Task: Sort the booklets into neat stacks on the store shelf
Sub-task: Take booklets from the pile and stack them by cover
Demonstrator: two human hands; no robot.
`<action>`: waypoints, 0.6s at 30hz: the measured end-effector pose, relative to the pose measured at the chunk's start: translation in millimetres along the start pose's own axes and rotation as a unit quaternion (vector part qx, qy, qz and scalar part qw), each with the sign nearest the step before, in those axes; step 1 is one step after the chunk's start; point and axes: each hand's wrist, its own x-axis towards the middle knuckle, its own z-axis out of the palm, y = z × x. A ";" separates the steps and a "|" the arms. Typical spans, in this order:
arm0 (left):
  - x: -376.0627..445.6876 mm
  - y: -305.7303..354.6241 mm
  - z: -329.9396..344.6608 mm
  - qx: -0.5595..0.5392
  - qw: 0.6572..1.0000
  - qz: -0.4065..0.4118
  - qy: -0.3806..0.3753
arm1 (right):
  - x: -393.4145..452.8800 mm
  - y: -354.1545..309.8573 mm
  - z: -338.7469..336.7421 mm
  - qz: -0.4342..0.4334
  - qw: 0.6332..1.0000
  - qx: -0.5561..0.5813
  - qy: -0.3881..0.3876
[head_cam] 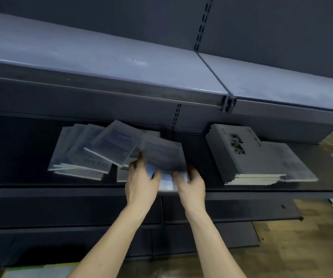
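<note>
Plastic-wrapped booklet bundle point(162, 157) gripped by my left hand point(141, 177) and right hand point(191, 183) over the shelf point(41, 186) front | step: gathering | next: square it, away from the messy pile point(87, 151).

Two bare forearms reach up from the lower edge of the view, with no sleeve, watch or bracelet showing on either. The left hand point(141, 178) and right hand point(191, 184) wear no gloves or rings. Below the fingers, both wrists are uncovered.
</note>
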 end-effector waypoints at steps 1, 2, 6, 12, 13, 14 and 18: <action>-2.0 6.4 6.0 0.004 1.000 0.006 -0.004 | 1.3 -1.5 -9.6 -0.004 1.000 -0.007 -0.001; -4.3 12.9 12.1 0.005 1.000 0.012 -0.007 | 1.7 -3.8 -19.1 -0.007 1.000 -0.013 -0.004; -14.0 42.4 37.3 0.013 0.999 0.028 -0.025 | 1.5 -7.9 -59.7 -0.039 0.998 -0.041 -0.001; -34.9 92.7 81.9 0.019 0.997 0.052 -0.062 | 10.1 0.7 -126.0 -0.071 0.995 -0.052 0.048; -40.1 101.5 90.1 0.016 0.996 0.058 -0.066 | 11.3 2.6 -139.1 -0.075 0.995 -0.052 0.051; -45.8 110.5 98.7 0.011 0.995 0.065 -0.069 | 12.2 4.2 -152.9 -0.076 0.994 -0.051 0.055; -68.8 144.2 131.9 -0.006 0.993 0.088 -0.080 | 16.9 12.7 -206.2 -0.074 0.995 -0.038 0.054</action>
